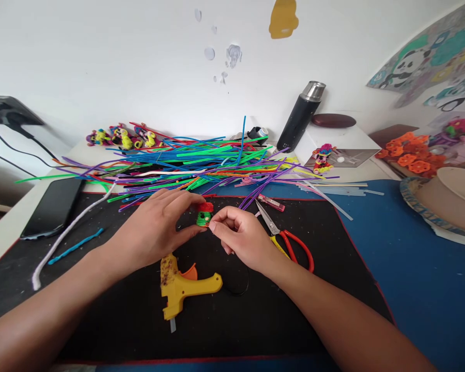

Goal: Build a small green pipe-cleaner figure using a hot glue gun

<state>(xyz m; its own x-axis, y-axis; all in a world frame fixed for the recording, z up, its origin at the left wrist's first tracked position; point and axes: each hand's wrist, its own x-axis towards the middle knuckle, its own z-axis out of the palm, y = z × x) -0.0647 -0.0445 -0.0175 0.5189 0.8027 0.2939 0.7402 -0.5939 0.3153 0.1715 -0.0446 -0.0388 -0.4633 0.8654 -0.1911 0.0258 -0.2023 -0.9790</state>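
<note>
My left hand [155, 227] is closed round a small green and red pipe-cleaner figure [204, 214], held above the black mat [318, 268]. My right hand [242, 238] pinches at the figure's right side with thumb and forefinger; the other fingers are curled. A yellow glue gun [180, 287] lies on the mat just below my hands. Red-and-yellow-handled scissors [287, 240] lie to the right of my right hand.
A big heap of coloured pipe cleaners [194, 165] spreads behind the mat. A phone [54, 206] lies at the left, a white pipe cleaner [67, 230] beside it. A dark flask [302, 116], finished small figures [120, 137] and a straw hat [445, 199] stand further back and right.
</note>
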